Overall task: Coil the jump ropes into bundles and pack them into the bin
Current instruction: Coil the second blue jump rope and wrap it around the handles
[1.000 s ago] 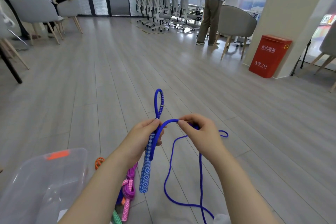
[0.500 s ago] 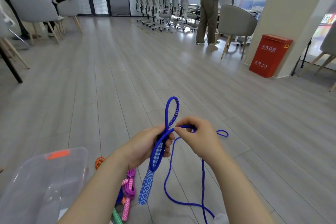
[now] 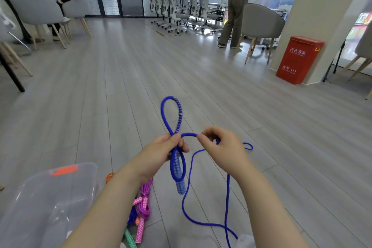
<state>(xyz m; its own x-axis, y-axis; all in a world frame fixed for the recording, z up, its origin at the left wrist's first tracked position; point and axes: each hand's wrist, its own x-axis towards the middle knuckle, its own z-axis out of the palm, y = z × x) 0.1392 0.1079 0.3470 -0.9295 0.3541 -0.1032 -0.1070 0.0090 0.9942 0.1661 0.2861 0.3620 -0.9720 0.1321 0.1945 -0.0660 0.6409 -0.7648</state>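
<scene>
Blue braided jump rope [image 3: 165,116] up in both hands, and from the head view, the only view on offer, the coiling is under way. Left hand [image 3: 159,157] has thumb and fingers curled round the crossing point, clamping the rope together with its blue-and-white patterned handle [image 3: 179,177], which hangs straight down below that grip. One loop stands up and away above the pinch; a second, tighter loop drops below it alongside the handle.

Right hand [image 3: 223,151] sits just to the right of that pinch, fingertips nipping the rope in a narrow hold, a short arch of cord spanning between the two hands. Behind the right hand the slack trails down to the grey plank floor [image 3: 281,147] and snakes back toward the person.

To do this step well, I'd say: keep the left pinch firm so the stacked loops don't slide, feed each new length across at the same size as the standing loop, and let the floor slack run free without kinks.

Down and left of the grip, the clear plastic bin with an orange latch [image 3: 60,175] waits, nothing visible inside it from here. Between bin and handle lies a bundled pink jump rope [image 3: 145,205] with other coloured handles, on the floor, not yet packed.
</scene>
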